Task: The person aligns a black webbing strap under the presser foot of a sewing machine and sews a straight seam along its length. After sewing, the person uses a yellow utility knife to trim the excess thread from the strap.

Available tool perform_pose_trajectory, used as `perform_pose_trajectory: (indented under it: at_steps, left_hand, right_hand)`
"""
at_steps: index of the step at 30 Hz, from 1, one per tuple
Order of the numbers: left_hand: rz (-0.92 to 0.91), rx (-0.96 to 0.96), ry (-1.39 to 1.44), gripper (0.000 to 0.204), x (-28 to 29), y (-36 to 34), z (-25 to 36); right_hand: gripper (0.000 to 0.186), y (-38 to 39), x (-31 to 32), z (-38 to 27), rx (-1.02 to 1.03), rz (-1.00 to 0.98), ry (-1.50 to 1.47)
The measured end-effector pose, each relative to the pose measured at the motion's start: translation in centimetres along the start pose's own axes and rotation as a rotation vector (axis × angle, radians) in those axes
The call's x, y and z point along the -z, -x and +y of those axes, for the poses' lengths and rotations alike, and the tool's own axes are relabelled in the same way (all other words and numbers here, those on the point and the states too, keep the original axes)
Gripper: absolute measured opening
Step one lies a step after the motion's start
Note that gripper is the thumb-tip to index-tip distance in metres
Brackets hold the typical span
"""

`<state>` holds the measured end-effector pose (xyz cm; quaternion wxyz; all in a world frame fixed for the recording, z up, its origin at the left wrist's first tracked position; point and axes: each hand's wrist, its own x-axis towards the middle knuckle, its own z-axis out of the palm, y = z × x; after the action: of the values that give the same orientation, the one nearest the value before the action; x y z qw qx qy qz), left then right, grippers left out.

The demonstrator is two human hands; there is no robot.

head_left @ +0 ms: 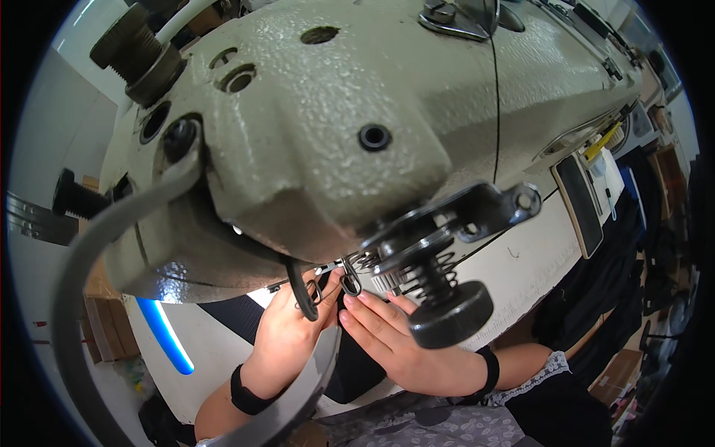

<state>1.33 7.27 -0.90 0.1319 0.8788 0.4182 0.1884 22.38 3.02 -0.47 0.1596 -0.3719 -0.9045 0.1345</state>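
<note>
Black cloth (356, 372) lies on the sewing machine's white table, beneath my hands. My right hand (421, 359) rests on it with the fingers stretched out flat, pointing at the needle area. Close beside it, my left hand (287, 339) reaches up under the machine head (335, 127). A dark curved lever and wire thread guides cover part of its fingers, so their grip is hidden. The fingertips of both hands come near each other by a small metal loop (351, 281). The needle and presser foot cannot be made out clearly.
A black tension knob (452, 314) with a spring juts out above my right hand. A grey curved bar (71, 298) sweeps down the left side. On the table are a blue-white glowing strip (165, 337) and, at right, a dark flat phone-like object (577, 205).
</note>
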Motion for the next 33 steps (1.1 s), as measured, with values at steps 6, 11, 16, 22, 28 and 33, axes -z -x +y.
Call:
perform_pose_trajectory:
  at_steps: [6, 11, 16, 22, 28, 33]
  left_hand:
    - [0.005, 0.002, 0.002, 0.036, 0.0, 0.0, 0.0]
    - [0.02, -0.004, -0.009, 0.035, 0.1, 0.0, 0.1]
    - [0.036, -0.009, 0.01, 0.034, -0.5, 0.3, -0.4]
    - [0.024, 0.026, 0.026, 0.044, -0.2, -0.3, -0.1]
    - [0.011, 0.06, 0.04, 0.05, 0.0, -0.4, -0.2]
    - [0.002, 0.099, -0.155, 0.043, 0.3, -0.3, 0.4]
  right_hand:
    - [0.051, 0.1, -0.2, 0.0, -0.001, 0.027, -0.02]
    - [0.05, 0.1, -0.3, -0.1, -0.007, 0.038, -0.023]
    - [0.049, 0.2, -0.5, -0.1, 0.014, 0.082, -0.02]
    - [0.049, 0.1, -0.6, 0.0, -0.021, 0.121, -0.148]
    - [0.049, 0.4, -1.1, 0.1, -0.033, 0.247, -0.27]
    - [0.039, 1.3, 0.8, 1.8, -0.237, 0.373, -0.47]
